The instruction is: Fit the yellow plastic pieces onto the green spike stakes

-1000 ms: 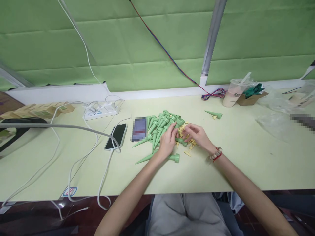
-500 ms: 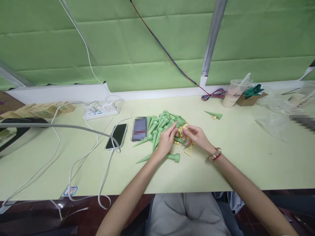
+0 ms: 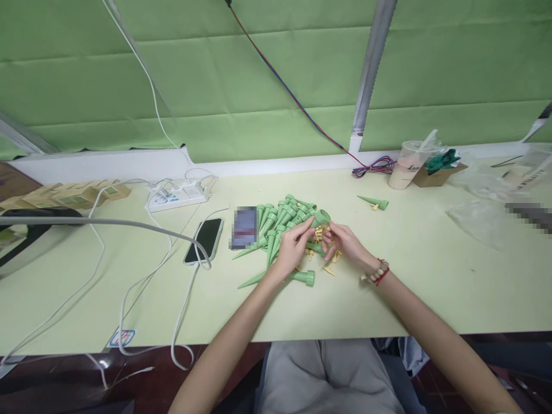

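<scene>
My left hand (image 3: 294, 246) is closed around a green plastic watering spike (image 3: 320, 218), whose wide capped end sticks out beyond the fingertips. Close on its right, my right hand (image 3: 348, 246) has thumb and forefinger pinched at the spike's capped end, on what looks like a small yellow valve piece (image 3: 326, 227), mostly covered by the fingers. Several green spikes lie piled behind and left of my left hand. Below the hands rest loose yellow valve pieces (image 3: 329, 269) and a single spike (image 3: 304, 277) lying crosswise under my left wrist.
Left of the pile are a blurred phone-like device (image 3: 244, 227) and a phone (image 3: 204, 241) with a white cable across it. A power strip (image 3: 177, 195) sits further back. To the right are a lone spike (image 3: 378, 203), a drink cup (image 3: 403, 168), a small box (image 3: 436, 175) and plastic bags (image 3: 476, 221).
The wide end of the spike in my left hand has shifted slightly right and turned upward. My right fingertips have moved up from the yellow pieces to that end.
</scene>
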`<state>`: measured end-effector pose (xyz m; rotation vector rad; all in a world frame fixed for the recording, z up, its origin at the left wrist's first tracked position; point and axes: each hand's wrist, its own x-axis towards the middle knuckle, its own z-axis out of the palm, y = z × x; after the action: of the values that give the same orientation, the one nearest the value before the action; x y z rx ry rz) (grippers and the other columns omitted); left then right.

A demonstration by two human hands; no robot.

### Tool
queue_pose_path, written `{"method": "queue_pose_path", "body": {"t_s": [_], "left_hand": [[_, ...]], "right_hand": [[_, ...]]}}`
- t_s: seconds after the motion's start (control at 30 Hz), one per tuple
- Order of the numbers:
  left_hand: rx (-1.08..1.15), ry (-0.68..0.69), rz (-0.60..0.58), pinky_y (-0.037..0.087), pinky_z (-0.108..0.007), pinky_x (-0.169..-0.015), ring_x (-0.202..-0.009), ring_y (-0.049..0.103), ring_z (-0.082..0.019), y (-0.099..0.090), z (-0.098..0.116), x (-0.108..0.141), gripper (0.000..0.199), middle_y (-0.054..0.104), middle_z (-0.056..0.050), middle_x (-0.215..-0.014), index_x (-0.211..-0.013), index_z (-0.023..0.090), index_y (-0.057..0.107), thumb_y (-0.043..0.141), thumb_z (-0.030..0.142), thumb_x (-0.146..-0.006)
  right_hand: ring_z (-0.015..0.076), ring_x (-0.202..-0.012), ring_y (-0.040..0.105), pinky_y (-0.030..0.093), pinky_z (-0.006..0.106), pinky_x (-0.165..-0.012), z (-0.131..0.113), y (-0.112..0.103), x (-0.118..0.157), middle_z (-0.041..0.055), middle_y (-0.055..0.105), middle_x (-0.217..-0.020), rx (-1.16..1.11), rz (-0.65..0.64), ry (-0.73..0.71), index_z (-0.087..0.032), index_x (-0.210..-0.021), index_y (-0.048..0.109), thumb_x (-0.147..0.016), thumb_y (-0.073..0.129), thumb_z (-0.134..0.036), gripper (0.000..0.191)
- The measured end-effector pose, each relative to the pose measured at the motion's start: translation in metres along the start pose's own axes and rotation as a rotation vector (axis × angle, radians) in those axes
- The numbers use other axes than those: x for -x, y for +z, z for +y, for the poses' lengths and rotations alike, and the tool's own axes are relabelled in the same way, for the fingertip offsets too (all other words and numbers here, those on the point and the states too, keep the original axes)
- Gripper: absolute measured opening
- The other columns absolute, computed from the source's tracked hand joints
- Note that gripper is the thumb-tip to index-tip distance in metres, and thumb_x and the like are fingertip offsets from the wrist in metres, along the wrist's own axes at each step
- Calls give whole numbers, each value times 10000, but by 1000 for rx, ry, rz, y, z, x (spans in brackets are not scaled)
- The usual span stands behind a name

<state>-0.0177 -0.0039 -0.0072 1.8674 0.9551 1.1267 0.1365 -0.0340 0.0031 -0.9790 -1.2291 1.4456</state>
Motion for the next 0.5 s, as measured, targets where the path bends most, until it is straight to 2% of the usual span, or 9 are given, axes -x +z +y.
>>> {"method": "queue_pose_path", "body": {"t_s": [0.2, 0.4, 0.5], "left_hand": [[25, -32, 16, 432, -233, -523, -534, 499, -96, 0, 2, -1, 407, 622, -22, -660, -1182, 162, 564, 445, 358, -845], [31, -7, -3, 411, -222, -506, -525, 465, -83, -1, 5, 0, 393, 631, -24, -688, -1171, 165, 575, 467, 343, -837], [60, -35, 0, 409, -225, -501, -508, 458, -83, 1, 5, 0, 400, 616, -16, -649, -1168, 155, 576, 465, 349, -837]], "right_hand": [[129, -525, 550, 526, 269, -402, 3, 1, -2, -25, 484, -637, 75, -11, -20, -200, -731, 464, -735, 492, -610, 411], [99, -393, 462, 500, 259, -371, 2, 2, -1, -82, 346, -472, -163, -78, 114, -207, -641, 370, -732, 489, -616, 435], [109, -415, 496, 503, 265, -381, 0, 2, 1, -60, 421, -507, -20, -44, 56, -201, -671, 410, -764, 436, -619, 429]]}}
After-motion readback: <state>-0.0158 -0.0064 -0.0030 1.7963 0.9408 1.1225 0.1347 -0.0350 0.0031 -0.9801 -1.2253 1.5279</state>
